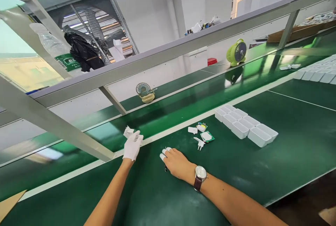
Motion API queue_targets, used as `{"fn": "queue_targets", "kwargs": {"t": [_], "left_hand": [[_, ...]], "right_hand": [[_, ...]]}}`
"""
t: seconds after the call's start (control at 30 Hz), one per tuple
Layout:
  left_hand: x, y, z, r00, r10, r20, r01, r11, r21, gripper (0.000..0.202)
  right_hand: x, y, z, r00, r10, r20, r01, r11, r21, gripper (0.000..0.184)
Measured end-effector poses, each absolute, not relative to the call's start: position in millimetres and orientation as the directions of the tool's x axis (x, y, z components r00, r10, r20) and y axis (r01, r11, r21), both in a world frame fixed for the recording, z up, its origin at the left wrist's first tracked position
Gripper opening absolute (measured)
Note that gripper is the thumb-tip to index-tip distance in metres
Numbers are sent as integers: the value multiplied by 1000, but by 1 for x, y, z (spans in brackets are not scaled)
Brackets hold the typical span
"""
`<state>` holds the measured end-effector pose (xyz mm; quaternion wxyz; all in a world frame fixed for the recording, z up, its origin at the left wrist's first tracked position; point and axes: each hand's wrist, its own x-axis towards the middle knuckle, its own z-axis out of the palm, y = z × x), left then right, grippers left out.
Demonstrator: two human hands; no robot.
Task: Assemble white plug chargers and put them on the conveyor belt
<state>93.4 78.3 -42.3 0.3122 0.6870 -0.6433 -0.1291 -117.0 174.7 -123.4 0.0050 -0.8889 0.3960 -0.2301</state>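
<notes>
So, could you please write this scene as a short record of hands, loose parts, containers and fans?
Left hand: white glove, at a white part; grip unclear
Right hand: white fingertip covers; dark object partly hidden beneath
Loose parts: two circuit boards, white plug piece, white casing
Containers: white trays, grouped on green table
Fans: green fan, beige fan

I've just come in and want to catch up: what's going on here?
Someone is working over a green table. Their gloved left hand is at a small white piece over the shiny green strip; whether it grips the piece firmly isn't clear. The bare right hand is low over the table, with a small dark object, mostly hidden, beneath it. Beyond that hand lie a white plug part and a green-edged circuit board, with white boxes grouped farther right.
</notes>
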Motion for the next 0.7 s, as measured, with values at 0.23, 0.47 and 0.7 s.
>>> {"fn": "queue_targets", "kwargs": {"t": [0.23,0.47,0.7], "left_hand": [[56,153,-58,-290,-957,-6,-820,246,517,50],[46,176,-87,-263,-964,-44,-934,243,264,44],[153,175,-81,28,-999,34,-989,-22,149,39]], "right_hand": [[-131,161,-123,380,-845,376,-787,-509,-348,57],[-135,154,-135,372,-866,335,-834,-470,-289,21],[-132,170,-137,490,-798,352,-799,-572,-185,34]]}}
